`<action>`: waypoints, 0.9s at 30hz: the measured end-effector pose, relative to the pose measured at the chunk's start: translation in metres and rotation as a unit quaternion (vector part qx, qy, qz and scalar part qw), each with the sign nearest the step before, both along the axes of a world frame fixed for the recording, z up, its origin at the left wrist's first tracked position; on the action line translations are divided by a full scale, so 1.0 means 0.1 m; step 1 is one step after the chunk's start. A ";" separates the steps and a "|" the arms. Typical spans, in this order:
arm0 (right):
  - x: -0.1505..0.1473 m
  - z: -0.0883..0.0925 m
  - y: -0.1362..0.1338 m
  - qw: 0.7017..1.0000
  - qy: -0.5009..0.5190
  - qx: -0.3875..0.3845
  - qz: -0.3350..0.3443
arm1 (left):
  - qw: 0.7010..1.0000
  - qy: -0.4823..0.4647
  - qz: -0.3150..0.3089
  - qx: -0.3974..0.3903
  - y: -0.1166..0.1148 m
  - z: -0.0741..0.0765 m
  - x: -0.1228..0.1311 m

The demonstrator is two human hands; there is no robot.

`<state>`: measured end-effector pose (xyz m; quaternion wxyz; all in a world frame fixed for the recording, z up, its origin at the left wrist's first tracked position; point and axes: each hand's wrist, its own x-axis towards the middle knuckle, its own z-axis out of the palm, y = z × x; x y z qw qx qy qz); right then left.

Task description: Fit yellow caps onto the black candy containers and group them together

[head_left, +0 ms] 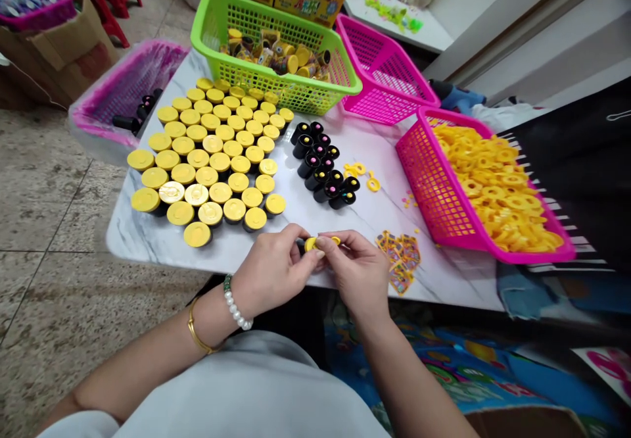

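Observation:
Near the table's front edge, my left hand (276, 268) is closed around a small black cup, mostly hidden by the fingers. A yellow piece (310, 244) shows on top of it, under my thumbs. My right hand (359, 268) pinches a yellow ring (336, 240) close beside it, partly covered by the fingers. Beyond my hands stands a cluster of black cups (315, 163) with small pink, yellow and teal pieces on top. To the left, many black cups with yellow lids (207, 175) stand upright in rows. A few loose yellow rings (373, 185) lie right of the black cups.
A pink basket (438, 188) of yellow rings stands at the right, near printed cards (401, 257). At the back are a green basket (276, 86) of yellow-lidded cups and another pink basket (384, 89). A plastic-lined bin (98, 106) with black cups is off the table's left edge.

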<state>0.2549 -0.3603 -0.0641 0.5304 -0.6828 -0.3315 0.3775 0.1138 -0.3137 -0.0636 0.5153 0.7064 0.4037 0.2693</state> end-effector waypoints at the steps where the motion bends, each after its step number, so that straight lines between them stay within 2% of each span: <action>1: -0.01 0.00 0.00 1.000 0.012 -0.008 0.007 | 1.000 0.002 0.000 -0.012 0.01 0.02 0.00; 6: -0.05 0.01 -0.01 0.999 0.017 -0.033 0.032 | 0.995 -0.007 -0.011 -0.099 0.04 0.08 0.03; 10: -0.07 -0.01 -0.02 0.999 -0.012 -0.034 0.032 | 0.990 -0.025 -0.006 -0.141 0.08 0.07 0.05; 14: -0.05 -0.03 -0.02 0.998 0.022 -0.043 0.047 | 0.980 -0.030 -0.019 -0.197 0.10 0.05 0.04; 16: -0.02 -0.02 -0.01 0.997 0.041 -0.036 0.055 | 0.980 -0.033 -0.013 -0.195 0.10 0.05 0.03; 20: 0.03 0.00 -0.01 0.993 0.078 -0.009 0.086 | 0.992 -0.017 0.017 -0.128 0.07 0.05 0.03; 27: 0.00 -0.03 -0.04 0.998 0.036 -0.003 0.043 | 0.993 -0.015 0.002 -0.118 0.08 0.02 0.03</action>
